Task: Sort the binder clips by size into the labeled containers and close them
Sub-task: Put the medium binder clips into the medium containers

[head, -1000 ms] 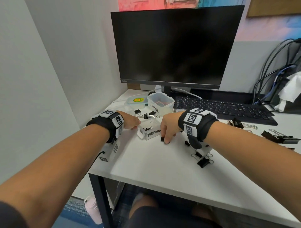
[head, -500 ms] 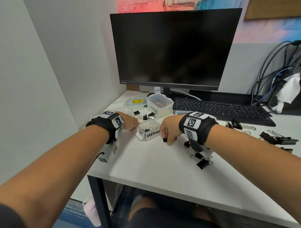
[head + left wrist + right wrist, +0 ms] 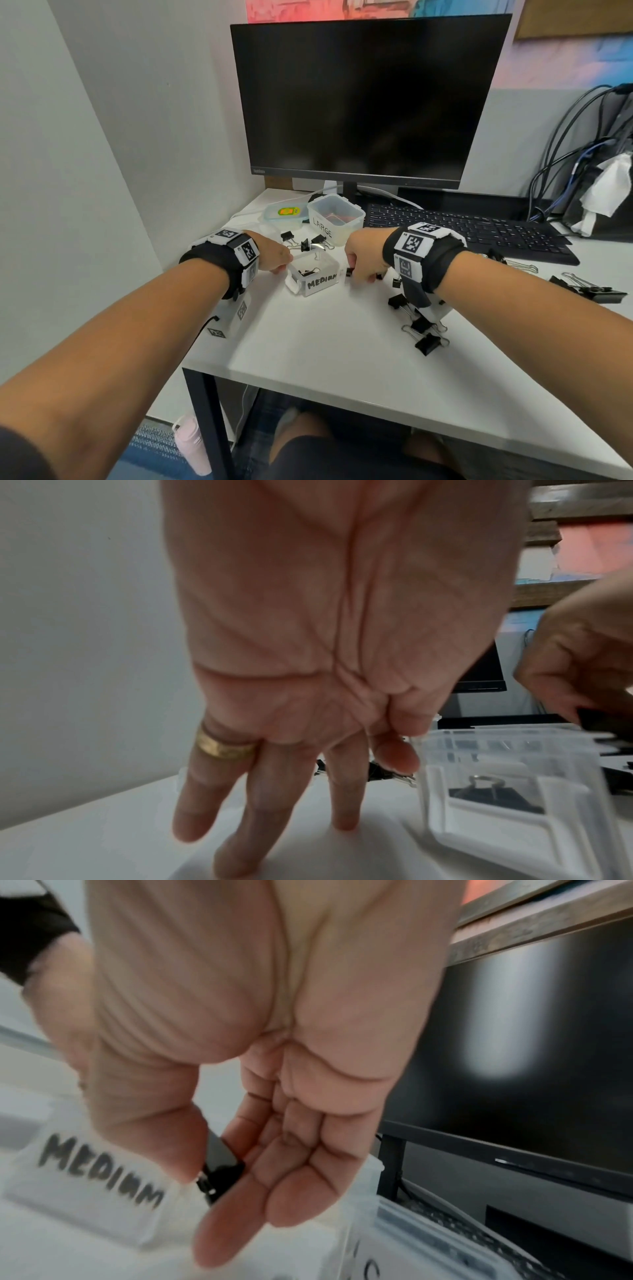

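A clear container labelled MEDIUM [image 3: 320, 281] stands open on the white desk with a black binder clip [image 3: 308, 272] inside. My left hand [image 3: 279, 265] lies at its left side, fingers [image 3: 246, 831] straight on the desk, thumb [image 3: 399, 753] at the container's rim [image 3: 496, 734]. My right hand [image 3: 352, 274] is just right of the container and pinches a black binder clip [image 3: 222, 1175] between thumb and index finger, beside the MEDIUM label [image 3: 103, 1172]. Behind stands an open container labelled LARGE [image 3: 337, 219].
A lid with a green-yellow sticker [image 3: 284, 214] lies left of the LARGE container. Loose clips lie behind the MEDIUM container [image 3: 305, 244], under my right wrist [image 3: 423, 330] and, bigger ones, at far right [image 3: 589, 289]. A keyboard [image 3: 472, 229] and monitor [image 3: 370, 102] stand behind.
My right hand has closed on the clip it was touching on the desk and lifted it slightly beside the MEDIUM container. The left hand has stayed put.
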